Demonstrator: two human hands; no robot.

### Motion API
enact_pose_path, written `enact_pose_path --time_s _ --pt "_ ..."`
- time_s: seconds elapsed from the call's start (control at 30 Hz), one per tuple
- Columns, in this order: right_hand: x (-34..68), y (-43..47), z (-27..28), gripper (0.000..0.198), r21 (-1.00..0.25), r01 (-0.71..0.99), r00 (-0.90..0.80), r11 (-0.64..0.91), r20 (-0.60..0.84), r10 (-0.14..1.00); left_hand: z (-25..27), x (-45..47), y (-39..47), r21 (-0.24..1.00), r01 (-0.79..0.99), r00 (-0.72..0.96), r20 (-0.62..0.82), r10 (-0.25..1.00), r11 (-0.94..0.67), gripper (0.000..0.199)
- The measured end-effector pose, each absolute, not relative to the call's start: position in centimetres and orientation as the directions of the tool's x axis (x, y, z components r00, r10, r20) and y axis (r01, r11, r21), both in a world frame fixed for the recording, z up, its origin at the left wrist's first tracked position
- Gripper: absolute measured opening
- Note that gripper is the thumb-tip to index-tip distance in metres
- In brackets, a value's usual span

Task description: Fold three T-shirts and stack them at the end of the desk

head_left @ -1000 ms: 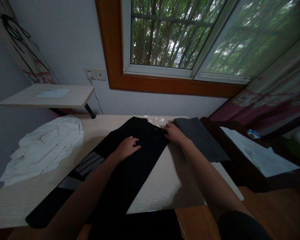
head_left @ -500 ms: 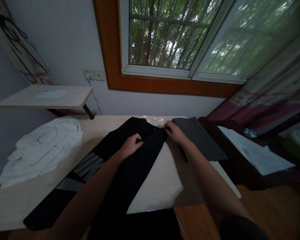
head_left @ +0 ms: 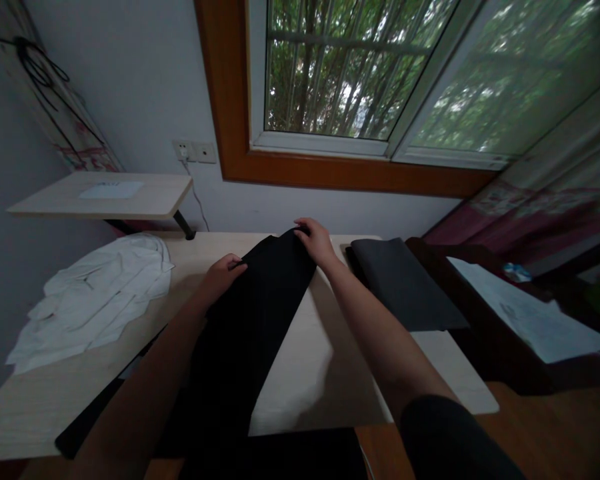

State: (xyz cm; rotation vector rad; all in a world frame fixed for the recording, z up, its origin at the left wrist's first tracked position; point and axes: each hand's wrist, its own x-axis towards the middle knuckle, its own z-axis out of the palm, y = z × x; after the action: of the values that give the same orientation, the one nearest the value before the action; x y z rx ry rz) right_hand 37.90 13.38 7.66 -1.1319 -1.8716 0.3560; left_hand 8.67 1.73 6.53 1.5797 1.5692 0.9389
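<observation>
A pair of black trousers (head_left: 260, 313) lies along the pale table (head_left: 300, 393), waist end toward the wall and legs toward me. One leg is laid over the other, hiding most of the grey print on the lower one. My right hand (head_left: 317, 243) pinches the far right corner of the waist. On the left edge of the waist part, my left hand (head_left: 221, 279) is closed with the black cloth between thumb and fingers. The lower leg's end pokes out beyond my left forearm at the table's front edge.
A crumpled white garment (head_left: 97, 293) lies at the left under a small raised shelf (head_left: 55, 193). Folded dark grey cloth (head_left: 405, 280) rests at the table's right. Farther right, a paper sheet (head_left: 525, 307) lies on dark furniture. A window (head_left: 350, 73) is in the wall ahead.
Both hands have moved left, my right hand carrying its waist corner. The upper trouser leg has come across the lower one, covering most of the grey print.
</observation>
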Motion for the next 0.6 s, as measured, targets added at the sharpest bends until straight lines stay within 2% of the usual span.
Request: enact_pose_path --time_s 0.1,0.2,0.3,0.4,0.53,0.6 --pt "35.2 14.7 7.0 0.029 -0.589 0.595 -0.201 0.547 0.55 0.81 5.1 7.1 2.7 0.823 0.568 -0.066 0.012 0.998 0.028 0.022" --pt "33.6 14.7 6.0 0.033 -0.536 0.659 -0.193 0.528 0.558 0.807 3.3 6.1 3.6 0.709 0.705 -0.105 0.097 0.99 0.005 0.014" --pt "33.0 13.0 4.8 0.034 -0.461 0.748 -0.163 0.478 0.57 0.805 1.6 5.3 4.0 0.578 0.813 -0.062 0.204 0.977 -0.069 0.009" --pt "33.2 10.1 3.4 0.023 -0.36 0.829 -0.211 0.428 0.507 0.836 0.6 4.7 4.2 0.48 0.869 -0.008 0.249 0.969 -0.117 0.013" --pt "34.1 6.0 1.7 0.013 -0.238 0.875 -0.333 0.421 0.336 0.881 0.5 4.4 4.0 0.493 0.862 0.006 0.225 0.974 -0.119 0.017" --pt "34.8 4.4 1.2 0.014 -0.216 0.888 -0.329 0.407 0.319 0.889 0.6 4.5 3.7 0.521 0.843 0.034 0.198 0.98 -0.135 0.015"
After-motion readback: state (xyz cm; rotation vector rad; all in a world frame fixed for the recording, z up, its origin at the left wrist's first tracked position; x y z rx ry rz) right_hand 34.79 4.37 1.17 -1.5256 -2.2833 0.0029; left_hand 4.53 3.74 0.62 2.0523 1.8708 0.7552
